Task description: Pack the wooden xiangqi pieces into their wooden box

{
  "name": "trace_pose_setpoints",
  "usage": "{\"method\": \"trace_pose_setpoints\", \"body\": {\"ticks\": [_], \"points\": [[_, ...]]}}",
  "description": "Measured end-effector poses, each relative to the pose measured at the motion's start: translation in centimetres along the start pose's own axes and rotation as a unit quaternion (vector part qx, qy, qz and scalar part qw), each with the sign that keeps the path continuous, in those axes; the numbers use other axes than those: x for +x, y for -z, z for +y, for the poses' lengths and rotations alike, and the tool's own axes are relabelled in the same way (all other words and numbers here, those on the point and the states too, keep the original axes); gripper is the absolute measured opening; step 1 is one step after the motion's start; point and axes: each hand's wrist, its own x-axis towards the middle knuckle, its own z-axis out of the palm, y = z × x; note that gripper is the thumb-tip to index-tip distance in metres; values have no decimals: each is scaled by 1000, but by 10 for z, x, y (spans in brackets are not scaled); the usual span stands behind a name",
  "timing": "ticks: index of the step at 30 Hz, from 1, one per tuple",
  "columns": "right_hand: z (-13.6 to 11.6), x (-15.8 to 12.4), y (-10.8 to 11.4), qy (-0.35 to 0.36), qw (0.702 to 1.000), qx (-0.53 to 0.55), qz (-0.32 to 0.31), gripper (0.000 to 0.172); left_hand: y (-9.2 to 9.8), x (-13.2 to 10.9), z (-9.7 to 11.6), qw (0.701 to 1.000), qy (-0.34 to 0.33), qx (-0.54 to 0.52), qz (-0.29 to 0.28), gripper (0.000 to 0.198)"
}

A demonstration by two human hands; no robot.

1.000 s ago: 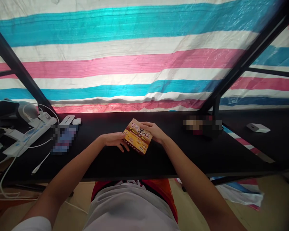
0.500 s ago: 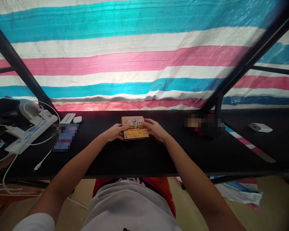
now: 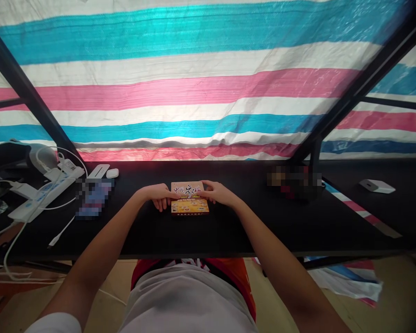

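In the middle of the black table, between my two hands, is a Chinese chess box point(image 3: 190, 206), tan at the far part of its lid and yellow at the near part, with Chinese characters across it. My left hand point(image 3: 158, 194) has its thumb on the lid, while its other fingers curl down beside the left edge. From the other side, my right hand point(image 3: 218, 192) closes on the box, thumb over the lid and fingers bent around the right edge and far corner. Their undersides are hidden.
A white power strip point(image 3: 45, 196) with plugs and cables lies at the left, near a blurred phone-like item point(image 3: 93, 199) and a small white case point(image 3: 113, 173). Blurred dark things point(image 3: 293, 182) and a white device point(image 3: 377, 186) are at the right. Striped sheeting point(image 3: 194, 92) hangs behind the table point(image 3: 235, 236).
The box has come slightly nearer and lies flatter. My left fingers have shifted from under its left side to beside it, and both thumbs now rest on the lid.
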Motion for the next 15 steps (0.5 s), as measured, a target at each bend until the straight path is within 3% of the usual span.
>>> {"method": "trace_pose_setpoints", "body": {"ticks": [5,11,15], "points": [[3,3,-2,-6,1000,-20,10,64,-1,-1,3,999,18,40,23,55],[0,2,-4,-73,997,-29,-27,83,-1,0,3,998,23,48,16,59],[-2,2,-5,-98,993,-44,-46,73,-1,-1,3,998,30,59,18,69]]}}
